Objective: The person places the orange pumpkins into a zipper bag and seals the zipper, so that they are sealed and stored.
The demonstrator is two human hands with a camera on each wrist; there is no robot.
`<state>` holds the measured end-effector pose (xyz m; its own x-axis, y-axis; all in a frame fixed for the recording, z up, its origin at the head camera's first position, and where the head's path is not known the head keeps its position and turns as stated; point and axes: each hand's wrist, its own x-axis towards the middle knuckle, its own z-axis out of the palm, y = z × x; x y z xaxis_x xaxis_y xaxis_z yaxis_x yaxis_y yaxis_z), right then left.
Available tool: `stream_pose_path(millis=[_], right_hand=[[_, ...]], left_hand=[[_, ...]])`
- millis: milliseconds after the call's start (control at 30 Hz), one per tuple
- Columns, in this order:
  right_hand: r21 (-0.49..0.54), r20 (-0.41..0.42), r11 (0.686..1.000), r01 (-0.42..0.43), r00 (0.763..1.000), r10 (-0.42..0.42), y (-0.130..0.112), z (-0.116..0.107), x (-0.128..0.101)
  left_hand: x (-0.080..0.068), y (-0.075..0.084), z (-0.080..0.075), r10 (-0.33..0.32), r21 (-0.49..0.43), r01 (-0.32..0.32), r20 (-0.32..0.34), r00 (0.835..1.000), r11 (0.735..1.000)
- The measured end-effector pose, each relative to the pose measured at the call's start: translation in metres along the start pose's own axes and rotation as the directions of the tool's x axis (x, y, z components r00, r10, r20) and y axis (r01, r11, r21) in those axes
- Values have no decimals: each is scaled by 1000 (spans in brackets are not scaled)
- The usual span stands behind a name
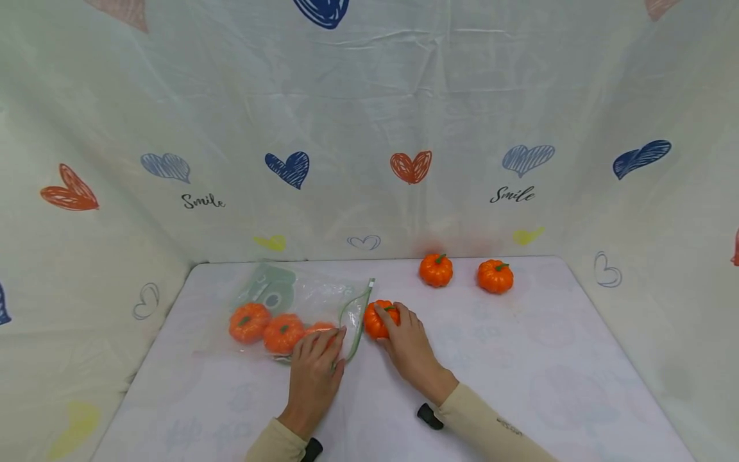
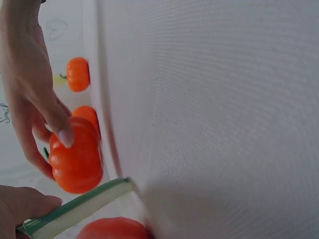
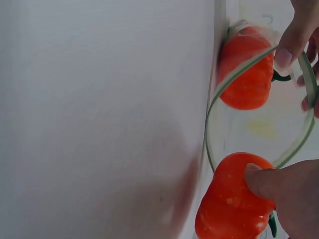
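My right hand (image 1: 412, 350) grips a small orange toy pumpkin (image 1: 375, 321) with a green stem, right at the mouth of a clear zip bag (image 1: 323, 290). In the right wrist view the thumb presses on the side of this pumpkin (image 3: 232, 199). The bag lies on its side with a green rim (image 3: 239, 69) that stands open in a loop. My left hand (image 1: 316, 372) pinches the near side of that rim. Inside the bag are three more pumpkins (image 1: 249, 323), the rightmost partly hidden behind the left fingers.
Two further pumpkins, one nearer the middle (image 1: 435, 271) and one to its right (image 1: 495, 277), stand at the back of the white-covered table (image 1: 519, 372). Behind them rises a pale curtain (image 1: 358, 128) printed with hearts, which also flanks both sides.
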<state>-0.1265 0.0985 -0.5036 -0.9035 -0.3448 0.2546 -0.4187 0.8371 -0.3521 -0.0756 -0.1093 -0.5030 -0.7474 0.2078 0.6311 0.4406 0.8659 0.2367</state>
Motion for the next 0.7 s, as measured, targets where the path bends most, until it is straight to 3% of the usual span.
stream_pose_path(millis=[400, 700], right_hand=[[5, -35, 997, 74, 997, -73, -16, 15, 18], [-2, -47, 998, 59, 997, -59, -30, 23, 27]], left_hand=[[-1, 1, 1, 0, 3, 0, -1, 1000, 1000], [-1, 1, 2, -9, -5, 9, 7, 1000, 1000]])
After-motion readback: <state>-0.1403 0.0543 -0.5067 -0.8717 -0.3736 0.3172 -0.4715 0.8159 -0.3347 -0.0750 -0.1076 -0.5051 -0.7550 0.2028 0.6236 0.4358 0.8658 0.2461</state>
